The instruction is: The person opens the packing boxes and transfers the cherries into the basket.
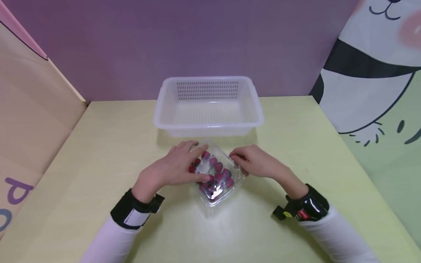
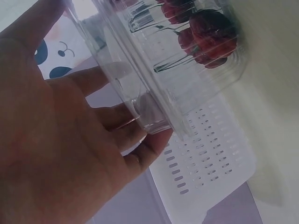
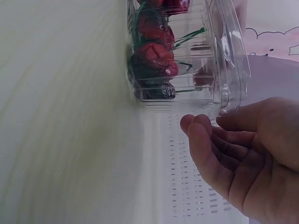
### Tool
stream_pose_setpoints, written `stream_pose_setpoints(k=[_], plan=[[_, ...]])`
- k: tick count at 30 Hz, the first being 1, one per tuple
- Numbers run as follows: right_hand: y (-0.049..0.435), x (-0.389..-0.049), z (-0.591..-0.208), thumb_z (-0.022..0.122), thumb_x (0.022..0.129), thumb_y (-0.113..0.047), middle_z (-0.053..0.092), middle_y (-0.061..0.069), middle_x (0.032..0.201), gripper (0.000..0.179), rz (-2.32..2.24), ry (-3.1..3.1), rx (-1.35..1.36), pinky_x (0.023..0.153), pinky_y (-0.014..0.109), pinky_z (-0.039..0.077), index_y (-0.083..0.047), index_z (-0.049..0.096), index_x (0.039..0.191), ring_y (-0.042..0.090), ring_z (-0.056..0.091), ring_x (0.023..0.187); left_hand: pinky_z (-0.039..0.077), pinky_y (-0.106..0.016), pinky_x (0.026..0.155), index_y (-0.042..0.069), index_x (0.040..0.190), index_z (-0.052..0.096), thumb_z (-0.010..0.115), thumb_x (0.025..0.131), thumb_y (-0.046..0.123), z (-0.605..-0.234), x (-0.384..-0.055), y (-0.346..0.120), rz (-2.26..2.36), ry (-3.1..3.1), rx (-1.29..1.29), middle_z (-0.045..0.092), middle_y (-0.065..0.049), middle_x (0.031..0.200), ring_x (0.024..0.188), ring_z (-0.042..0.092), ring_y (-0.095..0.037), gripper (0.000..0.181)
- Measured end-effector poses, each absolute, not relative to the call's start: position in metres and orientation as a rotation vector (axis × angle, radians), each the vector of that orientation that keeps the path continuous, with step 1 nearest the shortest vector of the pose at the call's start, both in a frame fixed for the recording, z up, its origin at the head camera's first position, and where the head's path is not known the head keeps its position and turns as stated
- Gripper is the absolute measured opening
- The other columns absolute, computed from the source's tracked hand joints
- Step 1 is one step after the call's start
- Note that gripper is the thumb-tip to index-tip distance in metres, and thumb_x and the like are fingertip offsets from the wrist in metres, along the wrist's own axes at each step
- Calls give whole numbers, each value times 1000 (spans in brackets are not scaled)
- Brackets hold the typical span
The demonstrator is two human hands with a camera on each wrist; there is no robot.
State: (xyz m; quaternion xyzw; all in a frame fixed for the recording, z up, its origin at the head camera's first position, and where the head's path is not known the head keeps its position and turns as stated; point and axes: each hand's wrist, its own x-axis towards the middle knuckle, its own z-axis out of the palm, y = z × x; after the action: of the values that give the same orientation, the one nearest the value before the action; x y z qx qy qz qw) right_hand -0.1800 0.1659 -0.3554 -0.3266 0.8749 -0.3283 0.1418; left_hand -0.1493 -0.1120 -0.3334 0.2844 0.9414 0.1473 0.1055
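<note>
Both hands are down on the pale yellow-green counter [image 1: 98, 153], working at a clear plastic clamshell box [image 1: 215, 175] packed with dark red cherries [image 1: 219, 174] on thin green stems. The box sits on the counter just in front of a white perforated plastic basket [image 1: 208, 106], close to it but apart, and turned at an angle to the counter edge. The left hand [image 1: 179, 166] lies over the box's left side, fingers spread and only gently bent across the lid, the thumb along the near edge; the left wrist view shows its fingers [image 2: 140, 154] touching the lid's rim with the palm wide and relaxed, resting on rather than clenched around the plastic. The right hand [image 1: 256, 160] comes in from the other side, fingers curled toward the box's far right corner; in the right wrist view its fingertips [image 3: 194, 126] sit right at the lid's projecting rim, but whether they actually pinch it I cannot tell. Both forearms wear white sleeves [image 1: 113, 239] with black wrist straps [image 1: 131, 212]. Behind the basket stands a purple wall [image 1: 164, 44], with a cartoon animal panel [image 1: 378, 65] on the right.
</note>
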Motion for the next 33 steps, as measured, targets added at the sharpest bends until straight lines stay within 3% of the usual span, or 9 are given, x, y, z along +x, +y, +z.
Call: stream_pose_setpoints(k=[10, 18, 23, 33], plan=[[166, -181, -357, 48, 101, -3, 56, -4, 65, 22, -979, 2505, -954, 47, 25, 46, 4, 65, 114, 9, 54, 52, 27, -43, 107, 17, 155, 31, 62, 83, 69, -336, -151, -114, 481, 2797, 925, 25, -13, 150, 136, 29, -30, 93], [168, -184, -358, 50, 99, -1, 59, -1, 70, 25, -1006, 2514, -917, 48, 26, 48, 6, 62, 119, 12, 58, 55, 17, -50, 111, 20, 157, 24, 58, 93, 56, -338, -152, -112, 458, 2785, 971, 18, -9, 158, 144, 17, -29, 81], [169, -185, -357, 51, 98, -1, 64, 1, 80, 29, -1026, 2455, -880, 52, 27, 51, 9, 57, 125, 16, 61, 60, 15, -53, 110, 19, 156, 29, 55, 97, 50, -338, -150, -113, 409, 2789, 967, 11, -6, 160, 146, 11, -29, 71], [171, -185, -356, 57, 98, -4, 66, 4, 88, 32, -1000, 2428, -892, 54, 27, 52, 7, 56, 127, 19, 63, 63, 20, -51, 108, 22, 153, 37, 59, 96, 44, -337, -150, -111, 390, 2828, 999, 20, -7, 156, 142, 17, -25, 65]])
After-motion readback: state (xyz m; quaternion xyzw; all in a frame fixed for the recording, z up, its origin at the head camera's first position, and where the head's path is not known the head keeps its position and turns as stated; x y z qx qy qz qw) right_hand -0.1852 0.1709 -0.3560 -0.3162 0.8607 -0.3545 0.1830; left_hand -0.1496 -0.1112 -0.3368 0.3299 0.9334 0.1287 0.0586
